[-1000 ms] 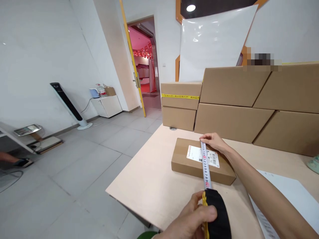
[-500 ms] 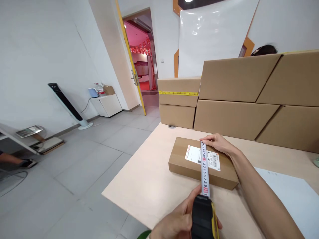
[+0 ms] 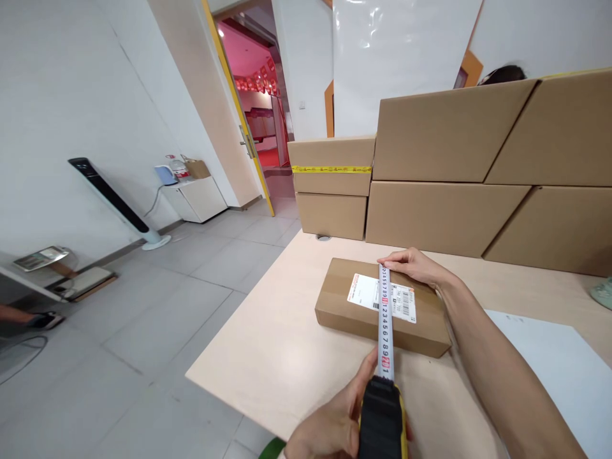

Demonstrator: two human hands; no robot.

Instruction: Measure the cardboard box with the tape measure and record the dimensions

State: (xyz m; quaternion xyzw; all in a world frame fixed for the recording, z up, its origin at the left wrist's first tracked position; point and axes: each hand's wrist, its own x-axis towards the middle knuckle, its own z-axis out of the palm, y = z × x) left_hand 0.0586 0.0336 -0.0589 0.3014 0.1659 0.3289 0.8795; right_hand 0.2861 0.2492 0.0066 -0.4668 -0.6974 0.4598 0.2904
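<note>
A flat brown cardboard box (image 3: pixel 342 309) with a white shipping label (image 3: pixel 366 290) lies on the pale wooden table. Across its top runs the white blade of a tape measure (image 3: pixel 382 414), drawn out of a black and yellow case. My left hand (image 3: pixel 332 417) is closed around that case at the table's near side. At the box's far edge, my right hand (image 3: pixel 411 264) pinches the blade's end between thumb and fingers. The right wrist passes over the box's right end. The case hides part of my left fingers.
Large cardboard boxes (image 3: pixel 444 217) stand stacked along the table's back edge, with a person's head (image 3: pixel 504 74) partly visible behind them. A white sheet (image 3: pixel 540 370) lies to the right. The table's left edge borders a tiled floor (image 3: pixel 201 331), with a tower fan (image 3: pixel 112 197) by the wall.
The camera view has shifted slightly, so the scene sits a little further left and higher. Both hands keep their hold on the tape measure, and the box stays in place.
</note>
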